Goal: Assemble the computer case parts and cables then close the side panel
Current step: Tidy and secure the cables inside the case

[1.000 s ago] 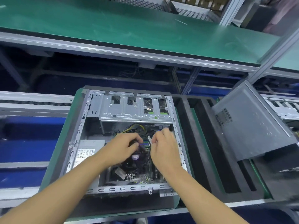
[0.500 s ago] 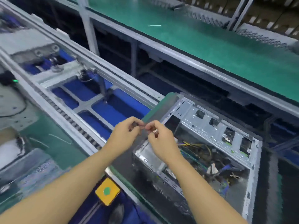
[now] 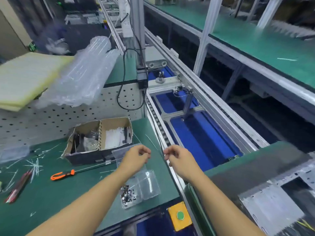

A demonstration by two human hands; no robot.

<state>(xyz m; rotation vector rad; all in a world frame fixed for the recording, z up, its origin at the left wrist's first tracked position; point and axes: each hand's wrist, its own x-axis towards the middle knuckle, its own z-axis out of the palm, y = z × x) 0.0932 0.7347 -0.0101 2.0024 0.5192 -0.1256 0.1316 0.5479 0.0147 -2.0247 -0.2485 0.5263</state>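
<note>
The open computer case (image 3: 276,198) lies at the lower right on a green pallet, only its grey metal corner in view. My left hand (image 3: 136,156) and my right hand (image 3: 178,158) hover apart over the right edge of the green workbench (image 3: 51,193), left of the case. Both have curled fingers with thumb near the fingertips. A thin white cable tie (image 3: 154,145) runs on the bench up to my right fingertips; whether either hand pinches anything is unclear. A clear tray of small screws (image 3: 134,191) lies under my left forearm.
A divided cardboard box (image 3: 100,138) of parts sits ahead of my left hand. An orange-handled screwdriver (image 3: 63,174) and scattered tie offcuts lie on the bench. Bubble wrap (image 3: 81,72) rests above the pegboard. A yellow button box (image 3: 180,215) sits by the conveyor rail (image 3: 196,116).
My view swung left from the case to the workbench. Both hands left the case interior, came together pinching something small, and now hang apart over the bench edge.
</note>
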